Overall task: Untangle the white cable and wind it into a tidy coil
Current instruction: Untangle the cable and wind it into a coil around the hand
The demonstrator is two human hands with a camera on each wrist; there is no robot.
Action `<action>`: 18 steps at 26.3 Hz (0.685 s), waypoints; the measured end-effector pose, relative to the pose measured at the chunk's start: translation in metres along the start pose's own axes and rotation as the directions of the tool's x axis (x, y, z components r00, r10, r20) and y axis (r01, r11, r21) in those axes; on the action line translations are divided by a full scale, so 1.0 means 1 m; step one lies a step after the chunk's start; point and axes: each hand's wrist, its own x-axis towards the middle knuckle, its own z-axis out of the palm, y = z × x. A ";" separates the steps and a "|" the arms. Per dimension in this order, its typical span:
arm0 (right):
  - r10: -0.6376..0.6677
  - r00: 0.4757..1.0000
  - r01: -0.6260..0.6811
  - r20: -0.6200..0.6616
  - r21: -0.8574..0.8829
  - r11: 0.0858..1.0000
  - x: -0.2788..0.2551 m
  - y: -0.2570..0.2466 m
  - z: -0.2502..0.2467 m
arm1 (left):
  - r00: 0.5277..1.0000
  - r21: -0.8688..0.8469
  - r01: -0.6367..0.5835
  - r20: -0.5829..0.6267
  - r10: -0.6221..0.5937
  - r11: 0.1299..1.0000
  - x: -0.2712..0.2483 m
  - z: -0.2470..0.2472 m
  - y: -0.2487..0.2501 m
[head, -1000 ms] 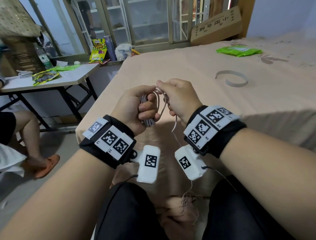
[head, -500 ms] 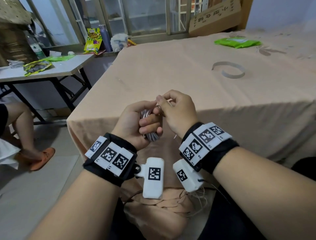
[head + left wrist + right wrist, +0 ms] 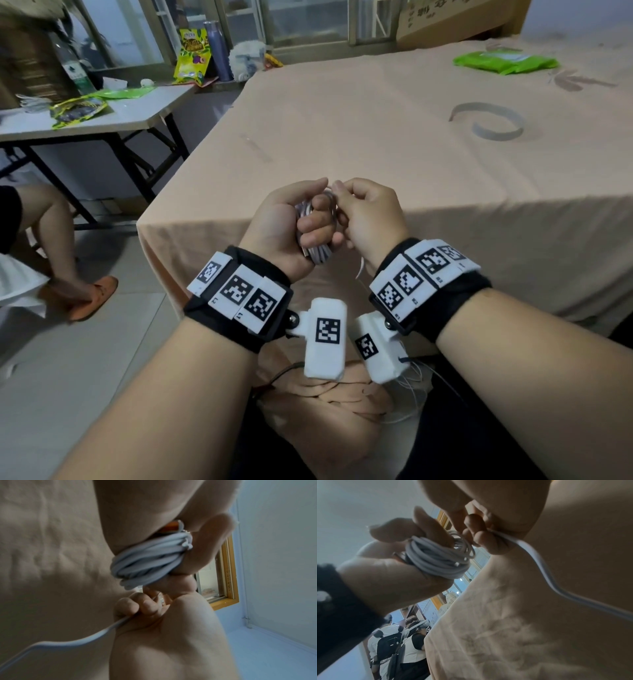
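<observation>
My left hand (image 3: pixel 301 222) grips a bundle of white cable (image 3: pixel 317 251) wound into several loops around its fingers, held in front of the table edge. The left wrist view shows the coil (image 3: pixel 149 562) wrapped tightly, and the right wrist view shows the coil (image 3: pixel 436 558) against my left palm. My right hand (image 3: pixel 363 212) sits right beside it, its curled fingers pinching the loose strand (image 3: pixel 539 563) near the top of the coil. That free strand (image 3: pixel 72 641) trails down from my right fist toward my lap.
A peach tablecloth covers the table (image 3: pixel 411 144) ahead, with a grey strap loop (image 3: pixel 486 120) and a green packet (image 3: pixel 503 61) on it. A folding table (image 3: pixel 85 116) with snack bags stands at the left. A seated person's leg (image 3: pixel 51 240) is at the far left.
Both hands dropped lower toward the table edge and stayed together. The right hand kept feeding the strand onto the coil, which looks fuller around the left fingers.
</observation>
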 end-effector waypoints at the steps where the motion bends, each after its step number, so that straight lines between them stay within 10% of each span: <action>1: 0.005 1.000 -0.005 -0.003 -0.004 1.000 0.000 0.000 0.001 | 1.000 -0.001 -0.009 -0.008 0.009 1.000 0.000 0.001 0.000; 18: 0.243 0.962 -0.257 0.122 0.113 0.960 -0.018 0.034 0.003 | 0.998 -0.157 -0.005 -0.069 -0.006 0.988 -0.002 -0.018 -0.032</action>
